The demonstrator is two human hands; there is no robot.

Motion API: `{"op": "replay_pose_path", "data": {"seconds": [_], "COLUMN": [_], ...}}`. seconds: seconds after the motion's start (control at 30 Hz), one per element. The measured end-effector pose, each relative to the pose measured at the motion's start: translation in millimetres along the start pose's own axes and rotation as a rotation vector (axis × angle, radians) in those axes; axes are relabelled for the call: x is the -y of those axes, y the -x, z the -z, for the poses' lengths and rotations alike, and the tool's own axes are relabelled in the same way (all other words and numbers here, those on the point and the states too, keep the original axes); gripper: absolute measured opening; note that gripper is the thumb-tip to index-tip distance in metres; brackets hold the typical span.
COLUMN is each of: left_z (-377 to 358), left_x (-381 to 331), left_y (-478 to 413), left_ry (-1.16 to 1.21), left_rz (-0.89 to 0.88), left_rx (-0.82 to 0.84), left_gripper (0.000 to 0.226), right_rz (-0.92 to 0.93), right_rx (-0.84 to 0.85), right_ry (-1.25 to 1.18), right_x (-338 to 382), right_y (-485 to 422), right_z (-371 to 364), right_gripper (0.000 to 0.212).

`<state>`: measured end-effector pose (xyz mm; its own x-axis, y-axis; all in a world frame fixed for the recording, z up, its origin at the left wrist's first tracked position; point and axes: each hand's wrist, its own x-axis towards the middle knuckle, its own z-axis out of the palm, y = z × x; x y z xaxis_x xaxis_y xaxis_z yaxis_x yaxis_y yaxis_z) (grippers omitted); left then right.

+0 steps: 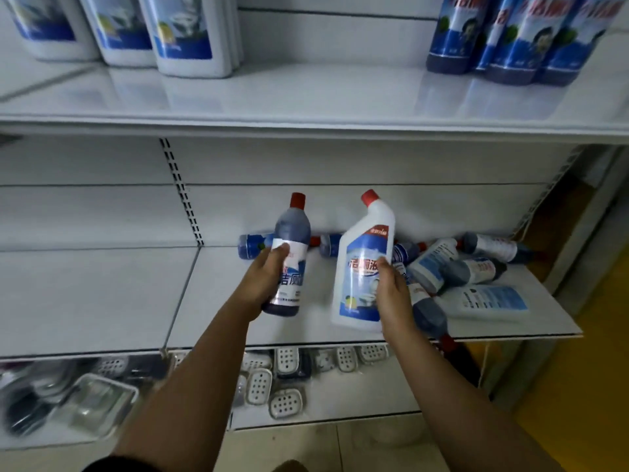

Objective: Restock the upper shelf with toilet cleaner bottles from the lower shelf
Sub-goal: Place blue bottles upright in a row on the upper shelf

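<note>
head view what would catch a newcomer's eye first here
Two red-capped bottles are held upright mid-frame: a dark blue bottle in the left hand, a white bent-neck bottle in the right hand. Behind them, a heap of bottles lies tumbled on the right of the lower shelf.

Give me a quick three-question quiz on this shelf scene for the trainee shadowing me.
1. True or false: the left hand is empty.
2. The white bent-neck bottle in the right hand has a cap that is: A green, B red, C yellow.
3. Fill in: the loose bottles on the lower shelf are mostly ____ (standing or lying).
Key: 1 false, it grips a dark blue bottle; 2 B; 3 lying.
</note>
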<state>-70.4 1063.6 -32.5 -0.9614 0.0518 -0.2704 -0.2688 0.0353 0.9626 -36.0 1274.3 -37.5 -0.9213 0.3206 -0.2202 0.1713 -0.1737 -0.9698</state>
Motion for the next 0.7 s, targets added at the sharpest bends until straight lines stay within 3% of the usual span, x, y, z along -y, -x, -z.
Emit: {"op": "replay_pose_path", "data": {"seconds": [0.17,0.37,0.57,0.7], "left_z": [-12,-16,0,15], "left_x": [-25,-57,-98,-120], "left_y": [78,161,224,245], "left_ry": [0.15,0.247,0.341,0.341], "left_rz": [0.034,-0.096,-0.218,-0.304], "left_rx": [0.005,0.03,0.017,0.018], "left_gripper": [0.035,0.041,0.059,0.051], "right_rz": [0.04,0.073,0.146,0.19], "right_rx": [0.125,0.26,0.348,0.395], "right_ry": [-0.012,-0.046,-0.082,-0.101], "right_x": [33,72,111,139], "right_y": [63,132,173,192], "right_z": [16,23,13,2], "right_gripper": [0.014,0.024,0.02,0.016]}}
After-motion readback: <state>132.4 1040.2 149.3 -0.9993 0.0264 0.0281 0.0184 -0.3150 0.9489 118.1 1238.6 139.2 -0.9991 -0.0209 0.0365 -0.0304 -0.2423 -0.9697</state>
